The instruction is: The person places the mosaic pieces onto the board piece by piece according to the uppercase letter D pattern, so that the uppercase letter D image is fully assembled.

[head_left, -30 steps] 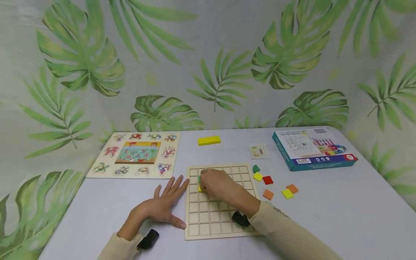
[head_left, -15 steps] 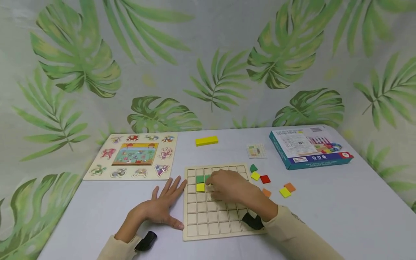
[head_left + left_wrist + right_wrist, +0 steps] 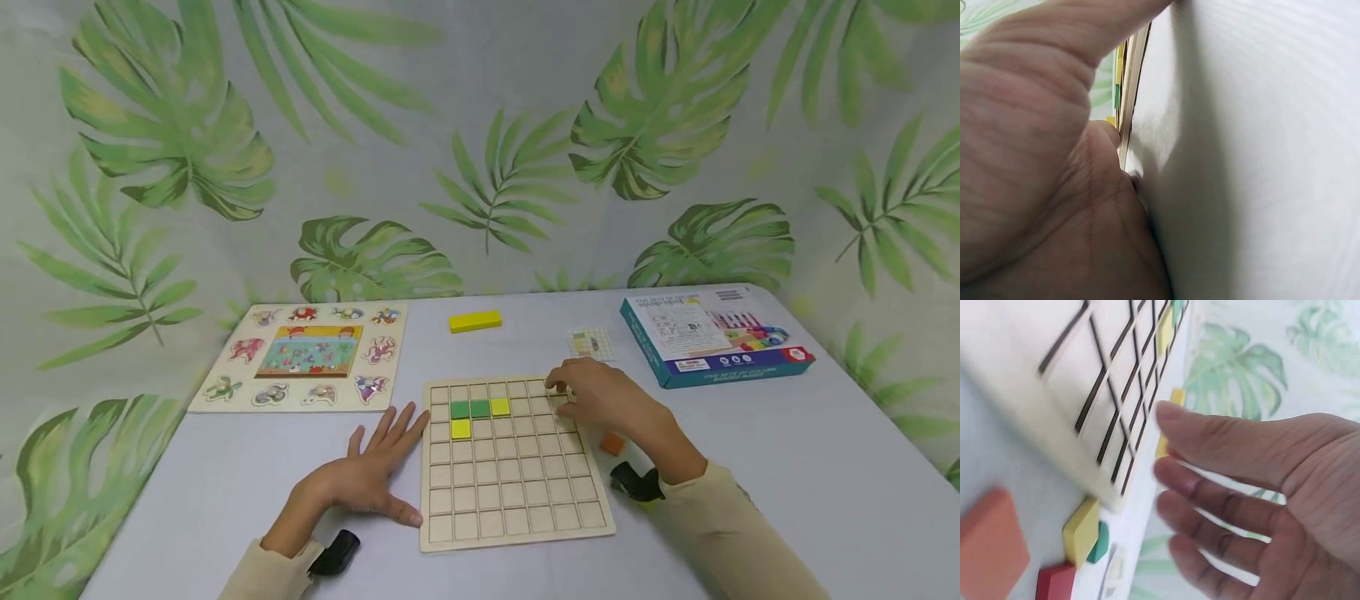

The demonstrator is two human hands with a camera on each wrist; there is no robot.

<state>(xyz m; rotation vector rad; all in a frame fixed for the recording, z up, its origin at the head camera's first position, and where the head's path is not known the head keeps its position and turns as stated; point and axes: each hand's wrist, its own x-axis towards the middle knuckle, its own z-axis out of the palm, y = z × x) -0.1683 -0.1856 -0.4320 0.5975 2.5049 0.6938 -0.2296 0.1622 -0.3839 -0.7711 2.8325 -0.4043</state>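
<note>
A wooden grid board (image 3: pixel 517 500) lies on the table, with two green square tiles (image 3: pixel 469 409) side by side, a yellow tile (image 3: pixel 500 407) right of them and another yellow tile (image 3: pixel 461 429) below the left one. My left hand (image 3: pixel 371 479) rests spread at the board's left edge, fingertips and thumb touching it. Above the board's upper right corner hovers my right hand (image 3: pixel 607 400), its fingers loosely bent and holding nothing. In the right wrist view, an orange tile (image 3: pixel 996 544), a yellow tile (image 3: pixel 1081 531), a red tile (image 3: pixel 1055 582) and a green piece (image 3: pixel 1099 542) lie beside the board.
A sea-animal puzzle board (image 3: pixel 300 396) lies at the back left. Behind the grid board are a yellow block (image 3: pixel 475 322) and a small pattern card (image 3: pixel 592 343). A teal-sided box (image 3: pixel 712 337) stands at the back right, near the leaf-patterned curtain.
My right hand has let go of the yellow tile in the upper row and moved right, toward the board's right edge. The left hand stays at the left edge.
</note>
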